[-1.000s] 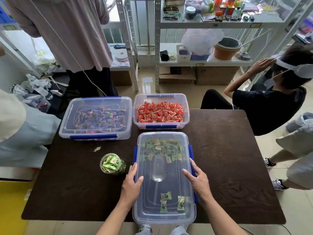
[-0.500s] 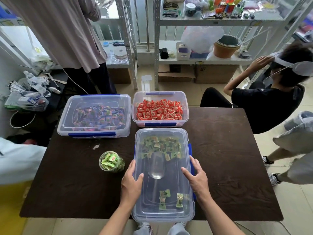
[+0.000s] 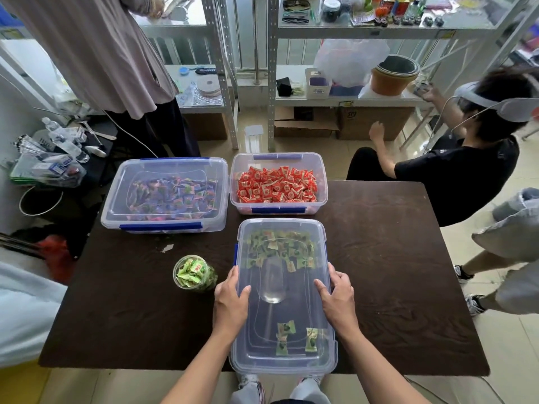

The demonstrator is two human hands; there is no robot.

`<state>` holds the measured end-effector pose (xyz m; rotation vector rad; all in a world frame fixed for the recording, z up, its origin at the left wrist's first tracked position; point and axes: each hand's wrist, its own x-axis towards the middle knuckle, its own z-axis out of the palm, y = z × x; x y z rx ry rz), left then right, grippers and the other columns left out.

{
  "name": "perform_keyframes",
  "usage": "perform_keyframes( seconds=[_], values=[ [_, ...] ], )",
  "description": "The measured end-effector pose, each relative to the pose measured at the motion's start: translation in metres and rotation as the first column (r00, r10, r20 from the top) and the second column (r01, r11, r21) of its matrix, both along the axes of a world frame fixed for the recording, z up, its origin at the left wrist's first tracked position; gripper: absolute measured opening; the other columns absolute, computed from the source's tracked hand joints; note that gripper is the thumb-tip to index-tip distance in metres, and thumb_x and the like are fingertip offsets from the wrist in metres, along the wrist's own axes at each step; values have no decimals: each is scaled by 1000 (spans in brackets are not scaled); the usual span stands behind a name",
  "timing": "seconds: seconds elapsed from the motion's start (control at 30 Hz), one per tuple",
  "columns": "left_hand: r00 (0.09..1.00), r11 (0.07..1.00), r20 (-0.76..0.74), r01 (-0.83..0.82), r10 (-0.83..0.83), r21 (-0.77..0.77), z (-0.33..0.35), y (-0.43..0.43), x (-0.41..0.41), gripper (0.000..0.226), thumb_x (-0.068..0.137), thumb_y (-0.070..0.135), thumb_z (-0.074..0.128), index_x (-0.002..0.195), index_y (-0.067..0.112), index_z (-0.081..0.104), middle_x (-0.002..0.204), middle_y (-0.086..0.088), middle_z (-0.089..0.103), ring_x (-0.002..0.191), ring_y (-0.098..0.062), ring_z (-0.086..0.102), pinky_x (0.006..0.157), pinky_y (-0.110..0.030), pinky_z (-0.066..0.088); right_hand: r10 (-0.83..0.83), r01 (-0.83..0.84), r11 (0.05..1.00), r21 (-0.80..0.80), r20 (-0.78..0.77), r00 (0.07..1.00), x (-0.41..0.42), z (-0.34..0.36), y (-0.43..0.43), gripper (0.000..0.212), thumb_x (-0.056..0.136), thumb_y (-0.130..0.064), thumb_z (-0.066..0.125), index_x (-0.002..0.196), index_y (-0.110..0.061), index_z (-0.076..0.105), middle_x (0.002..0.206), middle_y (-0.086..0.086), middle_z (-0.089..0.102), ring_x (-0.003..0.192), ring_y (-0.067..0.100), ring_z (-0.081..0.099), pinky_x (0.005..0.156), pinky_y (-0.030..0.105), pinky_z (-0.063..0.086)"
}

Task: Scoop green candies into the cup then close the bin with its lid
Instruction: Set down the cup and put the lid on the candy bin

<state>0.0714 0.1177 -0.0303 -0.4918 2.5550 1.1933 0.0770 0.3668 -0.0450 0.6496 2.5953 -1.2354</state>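
Note:
A clear bin of green candies (image 3: 280,249) stands lengthwise in front of me on the dark table (image 3: 393,272). Its clear lid (image 3: 291,354) lies on top of it. A clear scoop (image 3: 272,284) shows through the lid inside the bin. My left hand (image 3: 232,304) rests flat on the lid's left edge, and my right hand (image 3: 338,301) on its right edge, fingers spread. A clear cup (image 3: 194,273) full of green candies stands left of the bin, close to my left hand.
A lidded bin of purple candies (image 3: 166,195) and an open bin of red candies (image 3: 278,185) stand at the table's far side. One person stands beyond the far left; another in black sits at the far right. Metal shelves (image 3: 274,91) stand behind.
Both hands stay on the lid and have shifted slightly toward its side edges. The seated person has lowered an arm and reached toward the shelf.

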Motion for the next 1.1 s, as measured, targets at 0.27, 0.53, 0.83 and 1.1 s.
perform_keyframes(
  seconds=[0.27,0.53,0.83,1.1],
  values=[
    [997,999,-73,-31,31,-7,3,0,-7,62,95,16,68,152,13,44,153,-3,51,141,-23,44,117,-33,33,6,-6,997,76,-1,1000,-1,12,-3,61,100,-34,55,155,-15,35,130,9,48,121,28,44,98,39,42],
    [1000,1000,10,-8,8,-18,-12,-4,-9,61,95,17,66,152,15,45,153,-3,51,140,-22,46,119,-38,36,40,-46,995,84,77,996,-9,6,-4,59,100,-35,54,154,-19,37,126,7,47,119,27,42,97,40,42],
    [984,982,61,-171,167,76,-15,-5,-6,87,88,26,78,159,14,28,159,-13,40,147,-30,37,121,-42,30,-42,36,998,50,108,993,-7,2,3,80,91,-52,63,158,-31,24,145,10,38,132,31,38,103,45,39],
    [928,935,285,-299,238,192,-13,-15,4,93,68,69,77,136,9,58,127,-8,65,107,-21,63,95,-37,51,-130,169,976,-135,256,958,-9,-2,15,91,72,-70,73,140,-15,51,129,10,56,111,24,61,95,39,52]
  ],
)
